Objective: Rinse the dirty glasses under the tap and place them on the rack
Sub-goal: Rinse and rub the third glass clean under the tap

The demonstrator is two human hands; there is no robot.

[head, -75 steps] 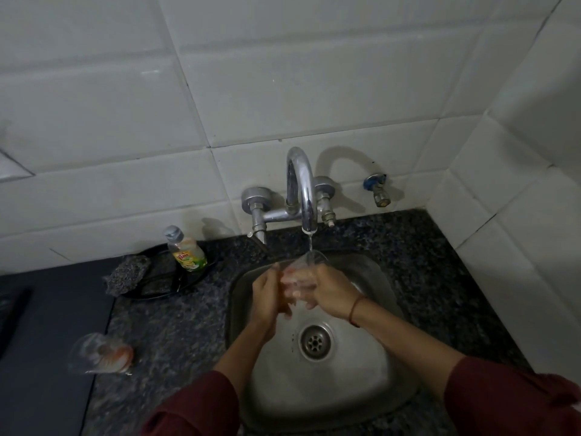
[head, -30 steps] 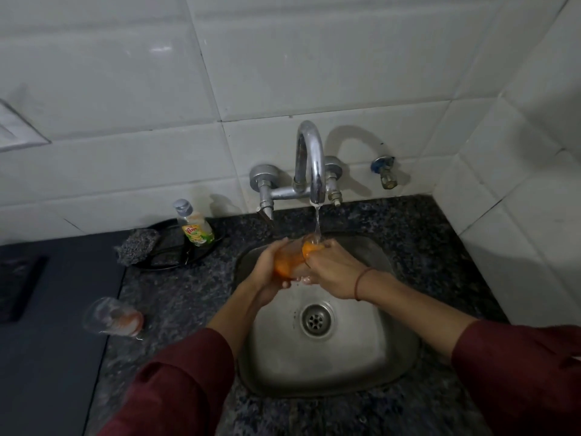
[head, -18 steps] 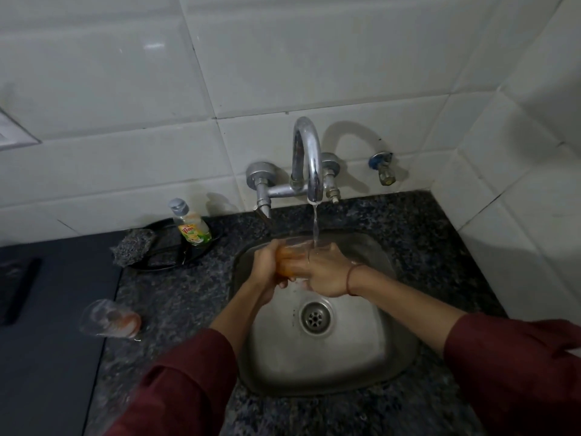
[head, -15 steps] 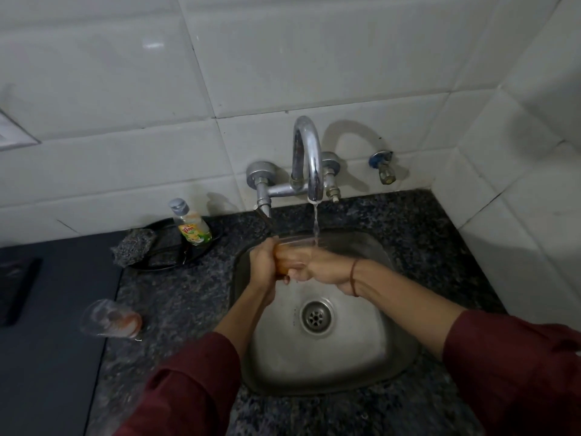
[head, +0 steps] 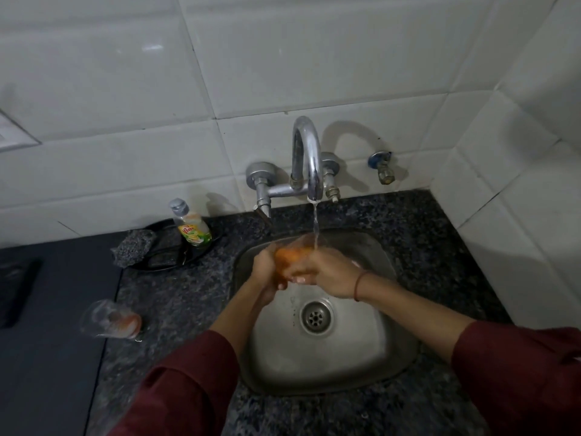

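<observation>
A clear glass (head: 294,254) with orange residue inside sits between both my hands over the steel sink (head: 386,350). My left hand (head: 267,272) grips it from the left and my right hand (head: 327,272) wraps it from the right. Water runs from the chrome tap (head: 309,162) straight onto the glass. A second dirty glass (head: 108,319), also with orange residue, lies on its side on the dark granite counter at the left. No rack is in view.
A dish soap bottle (head: 190,226) and a grey scrubber (head: 133,247) rest on a black tray (head: 163,262) behind the sink's left corner. A small valve (head: 382,168) sticks out of the tiled wall at right. A dark flat surface (head: 47,325) adjoins the counter at left.
The tap stream has grown from a trickle, and the glass between my hands now shows orange. My hands have turned slightly around the glass; the glass on the counter has not moved.
</observation>
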